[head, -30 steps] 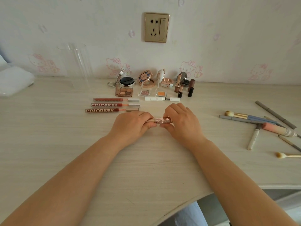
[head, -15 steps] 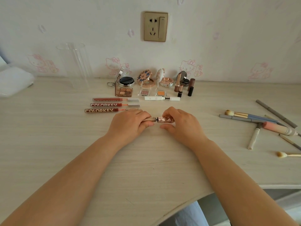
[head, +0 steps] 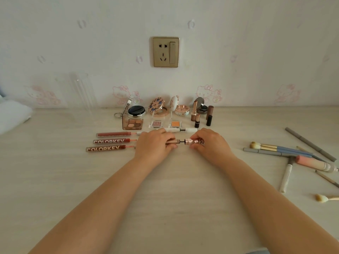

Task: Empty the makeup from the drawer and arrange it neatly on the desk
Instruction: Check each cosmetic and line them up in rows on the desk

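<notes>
- Both hands are resting low on the desk [head: 165,195]; the left hand [head: 153,143] is gripping the rose-gold cap [head: 172,142] of a small tube, the right hand [head: 211,143] is pinching its clear pink body [head: 195,141].
- Between the two parts a thin black wand [head: 182,141] is showing.
- Lying just left of the left hand are three red lip glosses [head: 110,141] in a row.
- Standing behind, near the wall, are compacts [head: 158,107] and lipsticks [head: 209,117]; brushes [head: 275,148] are lying well apart to the right.

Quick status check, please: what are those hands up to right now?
Left hand grips cap. Right hand grips rose-gold tube, wand showing between. Nothing in the way.
</notes>
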